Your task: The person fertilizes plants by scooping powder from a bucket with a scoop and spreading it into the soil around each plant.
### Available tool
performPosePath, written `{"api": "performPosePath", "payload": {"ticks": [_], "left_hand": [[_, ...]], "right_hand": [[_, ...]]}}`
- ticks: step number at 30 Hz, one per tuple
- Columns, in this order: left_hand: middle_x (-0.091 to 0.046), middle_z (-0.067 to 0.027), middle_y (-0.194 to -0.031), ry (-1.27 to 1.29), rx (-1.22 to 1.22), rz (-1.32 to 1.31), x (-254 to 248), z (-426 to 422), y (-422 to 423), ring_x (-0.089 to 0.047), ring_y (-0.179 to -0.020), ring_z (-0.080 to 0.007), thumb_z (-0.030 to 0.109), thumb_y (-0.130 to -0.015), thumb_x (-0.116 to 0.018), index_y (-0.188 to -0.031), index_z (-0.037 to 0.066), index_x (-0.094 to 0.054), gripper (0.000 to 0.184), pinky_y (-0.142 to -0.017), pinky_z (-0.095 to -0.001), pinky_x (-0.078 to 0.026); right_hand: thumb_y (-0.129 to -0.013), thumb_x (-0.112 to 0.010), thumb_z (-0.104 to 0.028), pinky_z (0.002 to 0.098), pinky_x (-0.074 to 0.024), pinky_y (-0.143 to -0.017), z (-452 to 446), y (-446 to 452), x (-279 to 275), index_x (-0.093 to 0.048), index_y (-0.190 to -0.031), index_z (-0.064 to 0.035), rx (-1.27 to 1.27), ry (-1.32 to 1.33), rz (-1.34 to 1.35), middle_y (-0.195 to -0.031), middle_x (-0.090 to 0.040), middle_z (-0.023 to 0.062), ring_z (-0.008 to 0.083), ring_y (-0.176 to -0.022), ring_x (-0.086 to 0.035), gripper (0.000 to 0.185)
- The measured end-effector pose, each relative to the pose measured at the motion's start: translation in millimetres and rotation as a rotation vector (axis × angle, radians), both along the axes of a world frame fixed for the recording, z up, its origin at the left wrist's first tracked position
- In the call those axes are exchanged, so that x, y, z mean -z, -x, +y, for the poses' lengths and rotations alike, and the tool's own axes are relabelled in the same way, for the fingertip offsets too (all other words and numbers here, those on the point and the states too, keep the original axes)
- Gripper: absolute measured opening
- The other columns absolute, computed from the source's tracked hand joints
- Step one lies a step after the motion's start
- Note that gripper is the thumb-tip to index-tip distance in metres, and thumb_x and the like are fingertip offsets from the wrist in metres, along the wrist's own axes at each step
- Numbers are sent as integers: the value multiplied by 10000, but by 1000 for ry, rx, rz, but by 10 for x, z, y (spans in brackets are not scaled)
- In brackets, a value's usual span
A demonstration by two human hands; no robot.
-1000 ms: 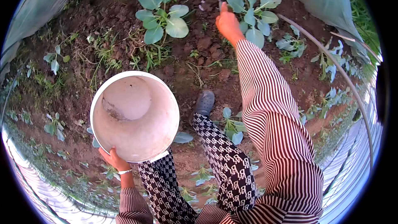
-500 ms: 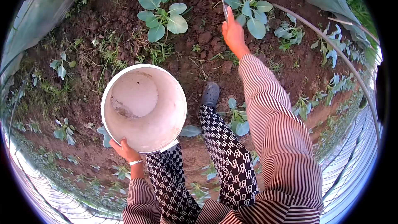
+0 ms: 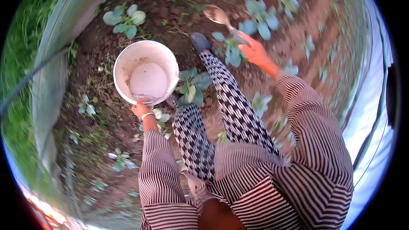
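White bucket (image 3: 148,76): rim gripped by the curled left hand (image 3: 142,109), beside a leafy plant (image 3: 194,86). Metal spoon (image 3: 216,15): handle enclosed by the right hand's (image 3: 254,53) closed fingers, its bowl held over bare soil.

Brown soil (image 3: 106,132) is covering the ground, green grass (image 3: 21,51) is growing outside, and pale plastic sheeting (image 3: 370,145) is glowing brightly.
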State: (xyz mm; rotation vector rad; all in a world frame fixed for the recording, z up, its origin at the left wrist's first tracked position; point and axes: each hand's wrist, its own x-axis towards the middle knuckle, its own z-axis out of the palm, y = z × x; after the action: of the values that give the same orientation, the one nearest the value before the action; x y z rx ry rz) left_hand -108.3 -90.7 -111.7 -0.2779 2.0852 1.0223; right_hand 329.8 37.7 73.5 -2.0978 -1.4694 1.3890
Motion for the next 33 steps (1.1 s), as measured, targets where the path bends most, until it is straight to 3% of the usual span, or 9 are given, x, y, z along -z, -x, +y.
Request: {"api": "performPosePath", "payload": {"ticks": [3, 5, 6, 8, 11, 13, 16, 27, 33], "left_hand": [[-527, -76, -657, -175, 23, -103, -37, 306, 98, -497, -497, -177, 47, -611, -619, -722, -14, -479, 189, -385, -321, -326], [-562, -140, -799, -211, 39, -116, -366, 164, 204, -580, -648, -278, 59, -654, -630, -844, -69, -525, 252, -538, -425, -496], [-565, -154, -851, -227, 43, -146, -525, 175, 206, -589, -709, -301, 66, -665, -629, -885, -73, -526, 280, -601, -452, -516], [-568, -174, -935, -214, 63, -199, -764, 133, 225, -597, -801, -334, 78, -683, -625, -964, -73, -523, 334, -680, -487, -535], [-572, -184, -1041, -217, 133, -276, -1094, 25, 235, -601, -869, -336, 117, -718, -623, -1063, -46, -515, 396, -708, -487, -534], [-582, -189, -1033, -219, 228, -266, -1417, -26, 184, -607, -875, -333, 130, -727, -620, -1064, -48, -517, 395, -705, -473, -538], [-610, -140, -941, -193, 248, -214, -1930, 31, -22, -611, -764, -273, 136, -723, -632, -1046, -14, -519, 374, -622, -391, -525], [-593, -115, -869, -196, 221, 30, -3015, -562, -1513, -614, -767, -282, 192, -677, -645, -988, 0, -514, 388, -676, -455, -541], [-617, -126, -1073, -220, 173, -27, -3493, -633, -2312, -621, -934, -322, 243, -690, -616, -1160, 21, -513, 530, -772, -477, -536]], "right_hand": [[-904, -540, -136, 195, -284, -410, -1323, -1063, -201, -382, -1389, -155, 313, -29, -56, -621, -398, -71, 21, -471, -345, 510], [-890, -544, -149, 196, -298, -384, -2353, -1585, -577, -414, -1360, -149, 566, -26, -176, -618, -433, -51, 29, -443, -369, 488], [-872, -563, -166, 215, -312, -364, -2705, -1685, -673, -445, -1336, -154, 900, 29, 88, -629, -460, -33, 46, -429, -382, 478], [-871, -539, -129, 201, -231, -322, -3282, -1747, -802, -440, -1332, -168, 1329, 3, 88, -592, -374, -48, 33, -398, -310, 473], [-872, -528, -125, 201, -234, -324, -4323, -1916, -718, -495, -1243, -150, 1636, -15, 60, -599, -399, -46, 40, -398, -326, 374], [-876, -541, -155, 210, -241, -322, -4830, -1873, -629, -517, -996, -140, 1728, -45, 196, -605, -416, -37, 52, -412, -352, 123], [-879, -564, -196, 226, -250, -324, -5024, -1846, -379, -467, -835, -153, 1895, 16, 281, -607, -423, -27, 64, -410, -354, 115], [-873, -592, -193, 210, -262, -345, -5127, -3204, 102, -462, -873, -125, 1963, 151, 687, -622, -428, -29, 56, -443, -362, 147], [-877, -585, -191, 201, -257, -339, -5250, -4512, -132, -470, -882, -124, 1857, 125, 656, -630, -422, -34, 39, -435, -355, 134]]}}
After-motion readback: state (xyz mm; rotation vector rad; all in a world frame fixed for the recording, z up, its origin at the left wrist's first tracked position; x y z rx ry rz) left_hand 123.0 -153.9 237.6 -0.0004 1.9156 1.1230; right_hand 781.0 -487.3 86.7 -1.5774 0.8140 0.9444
